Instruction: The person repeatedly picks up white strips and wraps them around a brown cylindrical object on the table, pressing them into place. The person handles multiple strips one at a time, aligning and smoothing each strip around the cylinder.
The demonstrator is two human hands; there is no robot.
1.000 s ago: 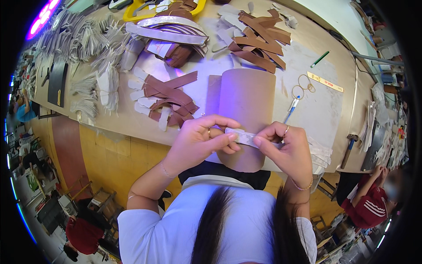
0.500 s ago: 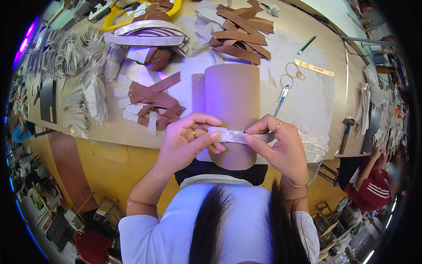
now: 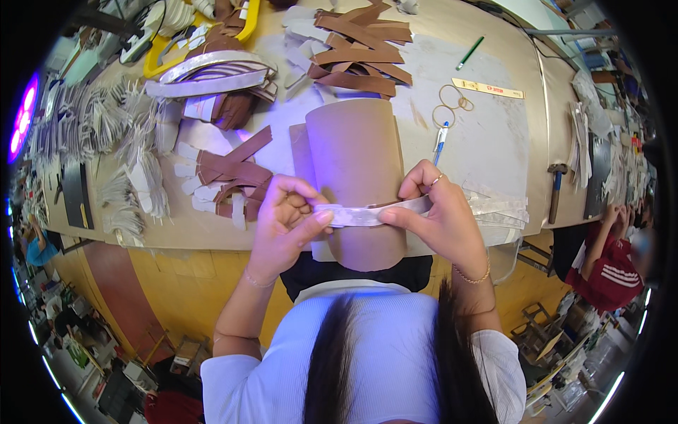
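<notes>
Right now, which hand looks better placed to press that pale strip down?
Probably the left hand: its thumb already lies along the pale strip, while the right hand only pinches the other end.

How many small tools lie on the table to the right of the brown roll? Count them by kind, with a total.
Green pencil: 1
Yellow ruler: 1
Blue pen: 1
Hammer: 1
Total: 4

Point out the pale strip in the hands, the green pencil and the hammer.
pale strip [image 3: 360,214], head view, middle of the strip between the hands
green pencil [image 3: 469,53], head view, mid-shaft
hammer [image 3: 556,192], head view, handle
</notes>
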